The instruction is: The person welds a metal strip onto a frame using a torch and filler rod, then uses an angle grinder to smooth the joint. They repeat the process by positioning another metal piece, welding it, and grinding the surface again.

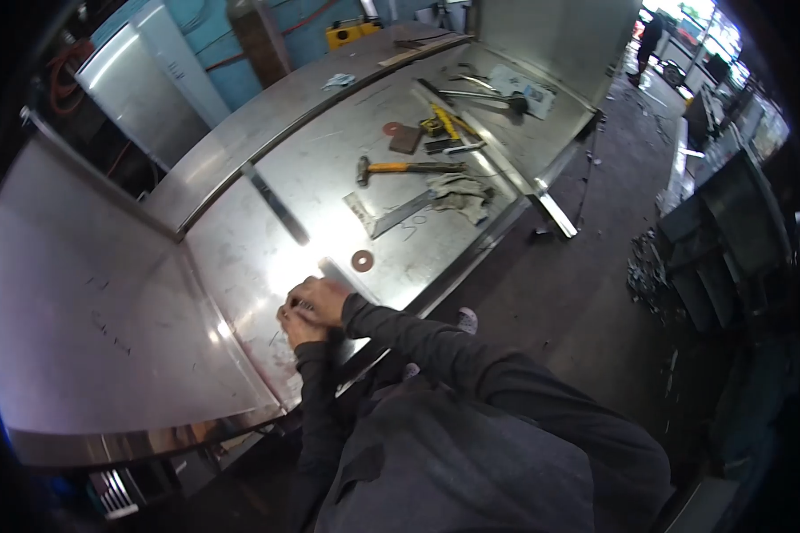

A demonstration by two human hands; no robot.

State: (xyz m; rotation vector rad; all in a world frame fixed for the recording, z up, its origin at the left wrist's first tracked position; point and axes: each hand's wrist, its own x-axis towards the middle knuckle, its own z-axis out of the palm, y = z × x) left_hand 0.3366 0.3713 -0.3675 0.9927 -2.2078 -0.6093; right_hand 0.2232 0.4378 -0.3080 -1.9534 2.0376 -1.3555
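My right hand (326, 300) and my left hand (300, 330) are together over the near edge of the metal worktop (240, 266). Both sets of fingers are curled in and touching each other. Something small and dark shows between them, too blurred to name. A grey strip (336, 271) lies just beyond my right hand, partly covered by it. Close by rests a brown disc (362, 260) with a hole in its centre. Farther left on the worktop is a flat dark metal bar (276, 206).
A hammer (409, 167), a crumpled grey cloth or glove (460, 197), a yellow tape measure (433, 125) and a long metal profile (498, 164) lie toward the far right. An upright metal sheet (89, 293) stands at left. Scrap (646, 274) covers the floor at right.
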